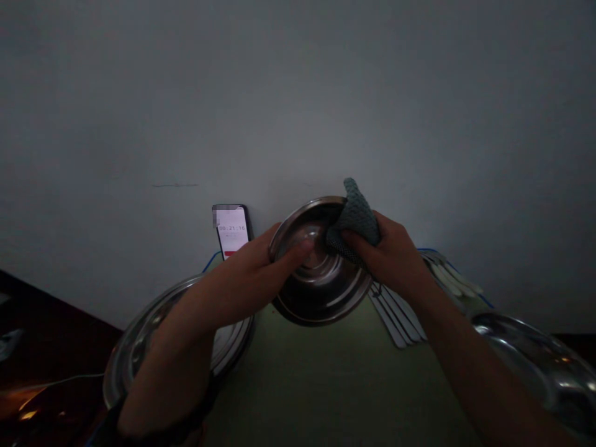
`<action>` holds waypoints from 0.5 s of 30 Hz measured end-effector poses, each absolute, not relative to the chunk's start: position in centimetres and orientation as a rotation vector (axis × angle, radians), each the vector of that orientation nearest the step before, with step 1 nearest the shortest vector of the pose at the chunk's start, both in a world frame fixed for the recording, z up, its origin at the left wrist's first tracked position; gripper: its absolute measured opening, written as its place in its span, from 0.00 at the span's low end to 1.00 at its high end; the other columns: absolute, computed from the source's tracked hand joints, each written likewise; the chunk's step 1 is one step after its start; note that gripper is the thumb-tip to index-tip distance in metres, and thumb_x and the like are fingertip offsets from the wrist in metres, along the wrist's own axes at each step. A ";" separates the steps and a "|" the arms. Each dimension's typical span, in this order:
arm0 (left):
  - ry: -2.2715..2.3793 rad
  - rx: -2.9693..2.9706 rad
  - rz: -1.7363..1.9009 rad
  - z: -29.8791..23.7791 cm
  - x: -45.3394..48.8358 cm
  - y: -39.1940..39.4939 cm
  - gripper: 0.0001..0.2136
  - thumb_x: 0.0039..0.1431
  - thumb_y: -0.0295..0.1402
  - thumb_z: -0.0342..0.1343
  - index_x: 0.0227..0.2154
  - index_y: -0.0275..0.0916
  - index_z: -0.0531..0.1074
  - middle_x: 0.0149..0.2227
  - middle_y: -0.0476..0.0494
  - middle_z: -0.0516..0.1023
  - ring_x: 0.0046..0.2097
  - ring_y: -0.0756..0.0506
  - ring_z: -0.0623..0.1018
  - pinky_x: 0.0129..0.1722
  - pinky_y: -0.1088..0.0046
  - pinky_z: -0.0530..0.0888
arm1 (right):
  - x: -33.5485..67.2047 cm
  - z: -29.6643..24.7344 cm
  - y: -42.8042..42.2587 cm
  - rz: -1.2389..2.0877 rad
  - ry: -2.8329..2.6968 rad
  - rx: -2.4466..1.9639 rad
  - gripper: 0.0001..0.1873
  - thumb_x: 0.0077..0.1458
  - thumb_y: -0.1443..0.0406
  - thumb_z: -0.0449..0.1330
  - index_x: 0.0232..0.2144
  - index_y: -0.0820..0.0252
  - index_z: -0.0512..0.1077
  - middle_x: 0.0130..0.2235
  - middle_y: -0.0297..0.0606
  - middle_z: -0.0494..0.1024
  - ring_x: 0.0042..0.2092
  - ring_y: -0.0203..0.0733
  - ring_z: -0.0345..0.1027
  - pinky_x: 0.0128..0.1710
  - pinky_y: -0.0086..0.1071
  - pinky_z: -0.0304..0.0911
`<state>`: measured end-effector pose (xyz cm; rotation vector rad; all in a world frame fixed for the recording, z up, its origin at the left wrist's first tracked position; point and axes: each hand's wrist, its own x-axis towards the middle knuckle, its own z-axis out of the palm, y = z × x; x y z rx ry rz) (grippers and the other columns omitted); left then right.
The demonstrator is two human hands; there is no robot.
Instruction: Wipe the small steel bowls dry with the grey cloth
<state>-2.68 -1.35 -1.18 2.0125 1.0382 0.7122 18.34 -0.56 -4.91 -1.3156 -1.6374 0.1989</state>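
A round stainless steel bowl (pixel 321 304) is held up in front of me, tilted so that its inside faces me. My left hand (pixel 274 264) grips its left side, thumb inside and the other fingers hidden behind. In my right hand (pixel 391 254) is a bunched grey-green cloth (pixel 356 217), pressed over the bowl's upper right rim. Part of the cloth lies against the inner wall.
A phone (pixel 234 230) showing a timer leans against the wall (pixel 298 93). Large metal basins stand at left (pixel 123 354) and right (pixel 526 354) on the green table (pixel 326 385). Several flat metal utensils (pixel 395 320) and white-handled ones (pixel 451 276) lie at right.
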 end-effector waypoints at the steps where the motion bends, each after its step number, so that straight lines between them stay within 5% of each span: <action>1: 1.037 2.014 0.708 -1.2 -2.7 -1.4 0.18 0.61 0.44 0.46 0.51 0.45 0.68 0.48 0.44 0.77 0.44 0.42 0.77 0.42 0.66 0.73 | 18.3 -4.9 -0.5 0.198 -1.635 -1.318 0.10 0.51 0.61 0.57 0.33 0.61 0.71 0.31 0.38 0.75 0.32 0.42 0.67 0.32 0.36 0.61; 15: 1.022 2.012 0.683 -1.1 -2.7 -1.4 0.19 0.61 0.44 0.46 0.52 0.45 0.68 0.48 0.45 0.77 0.47 0.42 0.75 0.46 0.65 0.71 | 18.4 -4.9 -0.5 0.205 -1.640 -1.330 0.11 0.51 0.61 0.57 0.35 0.61 0.71 0.32 0.39 0.75 0.33 0.43 0.67 0.34 0.37 0.61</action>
